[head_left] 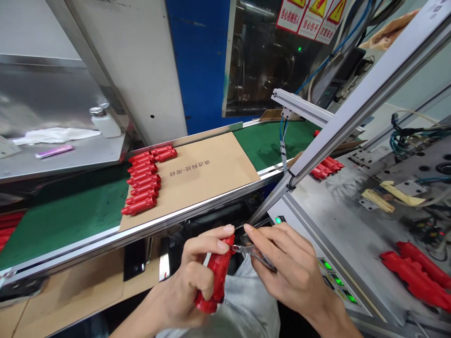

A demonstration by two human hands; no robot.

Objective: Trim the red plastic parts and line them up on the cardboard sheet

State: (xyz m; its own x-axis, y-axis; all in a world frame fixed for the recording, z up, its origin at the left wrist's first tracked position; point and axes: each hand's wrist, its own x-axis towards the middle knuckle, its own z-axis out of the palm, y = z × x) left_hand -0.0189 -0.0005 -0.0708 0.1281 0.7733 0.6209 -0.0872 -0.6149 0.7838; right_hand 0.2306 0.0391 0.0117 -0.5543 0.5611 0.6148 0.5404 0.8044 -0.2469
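My left hand (pixel 186 277) is wrapped round a red plastic cylindrical part (pixel 219 270), held tilted above my lap. Its thumb and forefinger pinch the upper end. My right hand (pixel 292 265) is closed on small metal nippers (pixel 260 256), whose jaws touch the side of the red part near its top. Fingers hide much of the nippers' handles. Beyond my hands, several similar red parts (pixel 143 188) lie in a row on a cardboard sheet (pixel 207 173).
The cardboard rests on a green conveyor belt (pixel 77 206) with metal rails. To the right, a slanting aluminium post (pixel 313 145) rises beside a machine table (pixel 334 216) bearing more red parts (pixel 419 272). A white bottle (pixel 105 123) stands on the left metal shelf. Below the belt lies a phone (pixel 134 260).
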